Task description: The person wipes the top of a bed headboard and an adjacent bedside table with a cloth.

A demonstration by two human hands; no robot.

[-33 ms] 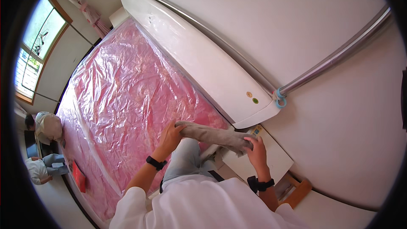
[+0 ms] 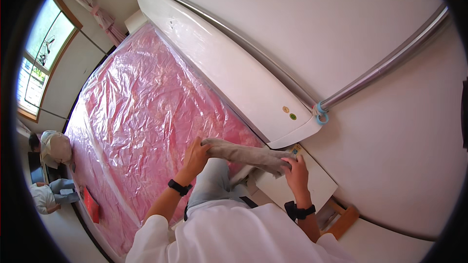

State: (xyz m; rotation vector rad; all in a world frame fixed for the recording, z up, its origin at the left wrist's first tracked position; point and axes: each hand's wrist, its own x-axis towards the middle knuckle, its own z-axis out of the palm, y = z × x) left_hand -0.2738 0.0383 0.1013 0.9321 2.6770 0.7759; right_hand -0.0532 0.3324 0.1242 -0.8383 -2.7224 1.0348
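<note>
A grey cloth [image 2: 246, 155], loosely folded into a long strip, is stretched between my two hands above my legs. My left hand [image 2: 196, 157] is closed on its left end, at the near edge of the pink bed. The right end is pinched in my right hand [image 2: 295, 170], over a white bedside cabinet [image 2: 312, 178]. Between the hands the cloth hangs slightly slack, and a loose corner droops beside my right fingers. Each wrist wears a black band.
Crinkled clear plastic covers the pink bed [image 2: 146, 112]. Its white headboard [image 2: 219, 63] runs along the wall, with a metal pole [image 2: 385, 68] beside it. A wooden stool [image 2: 343, 221] stands by the cabinet. Two people [image 2: 56, 146] are at the far left, near a red item [image 2: 90, 204].
The right end of the cloth looks flatter, and my right fingers have shifted slightly on it. My left hand stays nearly where it was.
</note>
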